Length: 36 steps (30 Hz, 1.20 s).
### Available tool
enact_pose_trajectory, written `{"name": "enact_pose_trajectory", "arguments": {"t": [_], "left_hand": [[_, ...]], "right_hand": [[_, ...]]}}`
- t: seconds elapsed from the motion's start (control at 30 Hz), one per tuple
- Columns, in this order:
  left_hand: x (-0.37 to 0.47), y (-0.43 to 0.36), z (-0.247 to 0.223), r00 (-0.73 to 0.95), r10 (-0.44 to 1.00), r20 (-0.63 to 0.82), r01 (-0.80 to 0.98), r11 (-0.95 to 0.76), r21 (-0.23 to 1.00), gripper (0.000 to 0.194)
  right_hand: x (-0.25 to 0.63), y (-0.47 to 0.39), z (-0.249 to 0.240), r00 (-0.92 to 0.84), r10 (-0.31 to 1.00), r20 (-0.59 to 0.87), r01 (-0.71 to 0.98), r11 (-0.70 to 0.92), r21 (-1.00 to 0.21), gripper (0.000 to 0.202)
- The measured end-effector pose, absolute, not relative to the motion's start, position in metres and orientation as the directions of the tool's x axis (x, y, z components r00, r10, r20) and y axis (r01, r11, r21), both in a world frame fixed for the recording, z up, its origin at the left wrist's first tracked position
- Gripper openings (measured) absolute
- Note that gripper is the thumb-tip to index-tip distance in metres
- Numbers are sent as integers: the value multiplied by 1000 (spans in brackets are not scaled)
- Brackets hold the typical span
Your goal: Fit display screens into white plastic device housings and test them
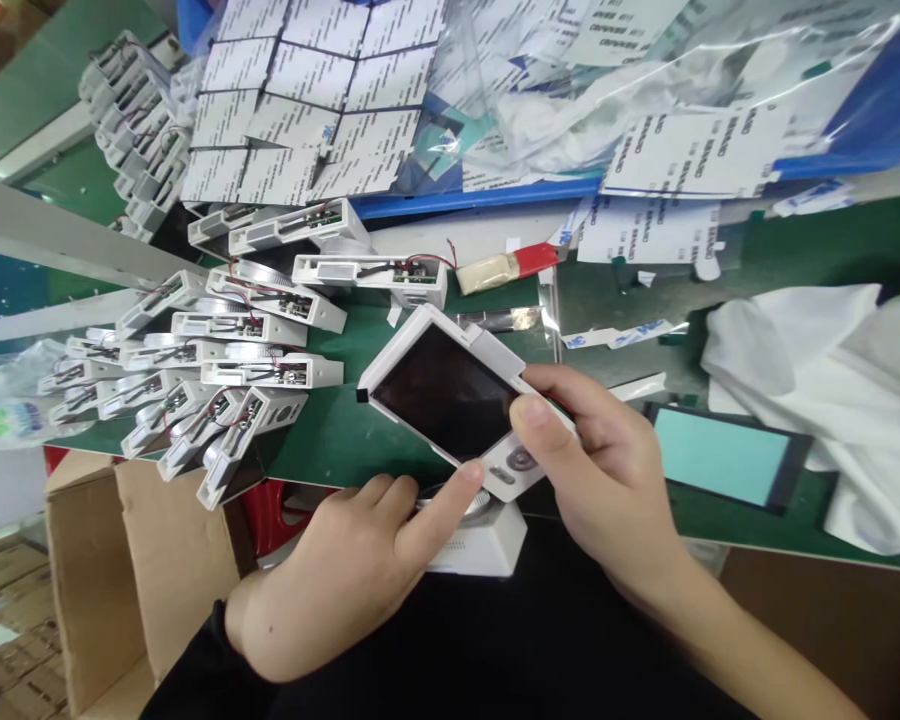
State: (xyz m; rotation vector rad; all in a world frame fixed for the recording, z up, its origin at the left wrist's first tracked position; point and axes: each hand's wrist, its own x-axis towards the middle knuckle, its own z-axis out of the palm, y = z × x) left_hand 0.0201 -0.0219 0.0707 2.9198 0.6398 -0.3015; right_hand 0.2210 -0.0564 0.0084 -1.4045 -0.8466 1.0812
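Observation:
A white device with a dark screen [446, 393] is tilted over the table's front edge. My right hand [596, 460] grips its right end, the thumb on the front beside a round button. My left hand [375, 550] is below it, its thumb or finger touching the lower frame near the screen's corner. The other left fingers curl over a second white unit with a round ridged part [484, 545], which stands at the table's edge against the dark clothing; they partly hide it.
Several open white housings with wires [270, 370] stand on the left. Behind lie a blue tray [480, 200] with printed-film panels [307, 80], and a red-and-cream tool [506, 268]. To the right are a teal-centred panel [724, 455] and white cloth [862, 400]. A cardboard box [142, 580] is lower left.

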Motion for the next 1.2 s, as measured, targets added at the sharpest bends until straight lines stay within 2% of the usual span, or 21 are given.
{"name": "enact_pose_trajectory", "arguments": {"t": [0.23,1.2], "left_hand": [[21,-22,71,893,396,-215,423,-902,93,62],[22,-21,70,895,407,-183,429,-898,96,55]], "right_hand": [[220,-56,10,327,935,-135,-102,-107,-989,16],[222,-56,7,326,940,-96,-82,-73,-994,10]]}}
